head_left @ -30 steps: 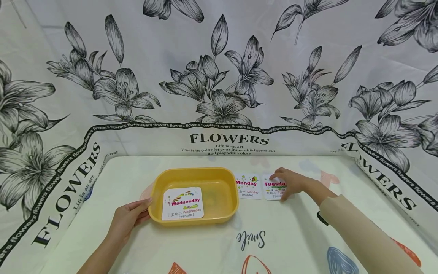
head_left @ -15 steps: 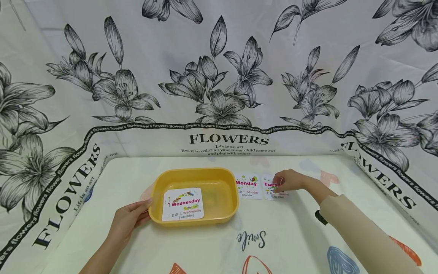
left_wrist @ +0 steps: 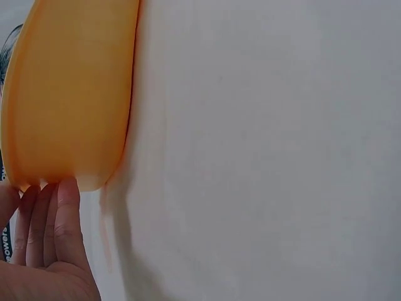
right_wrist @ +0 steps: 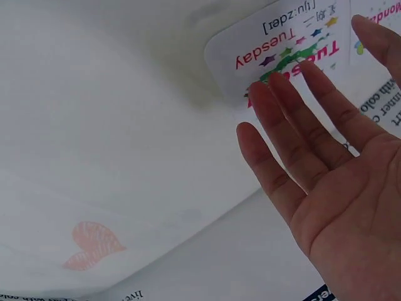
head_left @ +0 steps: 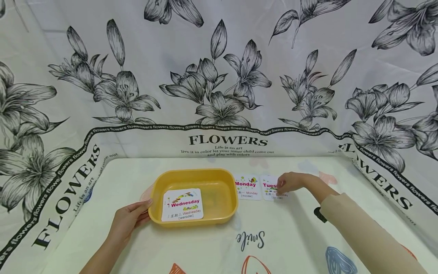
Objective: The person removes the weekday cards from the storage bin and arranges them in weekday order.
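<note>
The grip of the left hand (head_left: 128, 219) pinches the tray (head_left: 217, 198) by its near-left end, thumb at the rim and fingers against the outer wall, probably to steady it. The right hand's (head_left: 292, 182) grip is spread, fingers apart and only slightly bent, with fingertips over the Tuesday card (head_left: 269, 192); whether they press on it I cannot tell. Such a pose would suit straightening a card better than lifting it.

The Tuesday card lies flat on the counter (head_left: 205, 251), just beside the Monday card (head_left: 247, 186), apparently set in weekday order, words facing the person. The tray's right rim hides Monday's left edge.

Inside the tray, toward its left end, the Wednesday card (head_left: 184, 203) lies face up, at least one more card's edge peeping out beneath; how many is hidden. The tray's right part is bare.
</note>
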Tool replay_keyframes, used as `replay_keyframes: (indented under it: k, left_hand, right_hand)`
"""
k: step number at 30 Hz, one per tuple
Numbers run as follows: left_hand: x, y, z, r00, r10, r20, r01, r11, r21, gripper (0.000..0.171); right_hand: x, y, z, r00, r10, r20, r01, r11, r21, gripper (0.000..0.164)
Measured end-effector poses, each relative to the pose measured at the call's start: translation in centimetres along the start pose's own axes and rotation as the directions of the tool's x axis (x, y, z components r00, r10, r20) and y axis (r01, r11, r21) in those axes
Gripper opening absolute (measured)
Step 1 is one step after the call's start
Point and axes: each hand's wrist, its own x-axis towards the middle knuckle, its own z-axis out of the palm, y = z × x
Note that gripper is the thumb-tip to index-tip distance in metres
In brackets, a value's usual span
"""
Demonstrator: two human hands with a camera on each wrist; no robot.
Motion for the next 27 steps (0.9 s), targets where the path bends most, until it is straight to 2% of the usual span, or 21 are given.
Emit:
replay_keyframes:
  k: [6, 11, 20, 27]
  left_hand:
    - [0.0, 0.1, 0.2, 1.000, 0.004, 0.001, -0.004, 1.000, 0.011, 0.065]
    - [0.1, 0.0, 0.3, 1.000, -0.003, 0.000, 0.003, 1.000, 0.020, 0.065]
    - [0.0, -0.1, 0.2, 1.000, 0.008, -0.005, -0.008, 1.000, 0.007, 0.061]
    - [-0.3, 0.1, 0.0, 1.000, 0.015, -0.011, -0.015, 1.000, 0.022, 0.063]
  right_hand:
    - [0.2, -1.7, -0.5, 1.000, -0.011, -0.008, 0.011, 0.998, -0.058, 0.025]
    - [0.2, -3.6, -1.0, 0.998, -0.068, -0.018, 0.066, 0.996, -0.066, 0.024]
    - [1.5, -7.3, -2.2, 0.966, -0.230, -0.116, 0.219, 0.971, -0.100, 0.033]
    - [1.8, -10.5, -2.7, 0.954, -0.270, -0.129, 0.255, 0.959, -0.123, 0.033]
